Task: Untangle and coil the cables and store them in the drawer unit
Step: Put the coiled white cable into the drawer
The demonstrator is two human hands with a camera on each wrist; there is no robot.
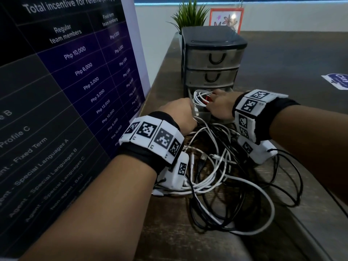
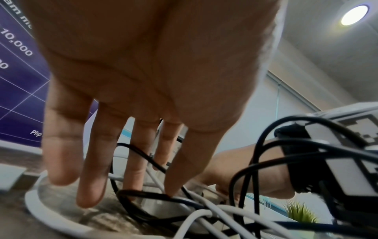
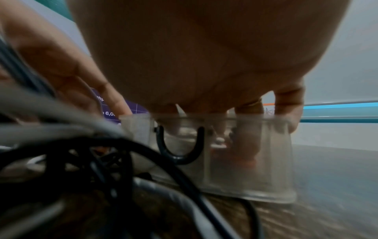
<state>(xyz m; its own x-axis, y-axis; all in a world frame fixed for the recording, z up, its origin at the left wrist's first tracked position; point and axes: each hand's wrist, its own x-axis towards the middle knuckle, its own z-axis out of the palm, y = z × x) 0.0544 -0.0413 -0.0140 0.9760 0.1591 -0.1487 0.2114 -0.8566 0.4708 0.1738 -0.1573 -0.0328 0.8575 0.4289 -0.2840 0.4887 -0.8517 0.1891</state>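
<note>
The drawer unit (image 1: 213, 57) stands at the far side of the table (image 1: 293, 59), its lowest drawer (image 3: 235, 155) pulled out. The right hand (image 1: 220, 108) reaches into it, fingers down on a coiled white cable (image 1: 200, 97); whether it grips cannot be told. The left hand (image 1: 178, 114) has straight fingers at the drawer's left edge. Tangled cables (image 1: 226, 185) lie near the person.

Drawer unit (image 1: 212, 59) stands on the table (image 1: 282, 63), toward its far left side. Plant (image 1: 190, 16) and picture frame (image 1: 226, 18) stand behind the unit. Poster board (image 1: 66, 81) stands along the table's left edge. Bottom drawer (image 1: 202, 113) is pulled out toward the viewer, with a coiled cable (image 1: 200, 97) inside. Tangled cables (image 1: 226, 176) lie on the table before the drawer. Left hand (image 1: 178, 114) is at the drawer's left front corner; right hand (image 1: 220, 106) reaches into the drawer.
</note>
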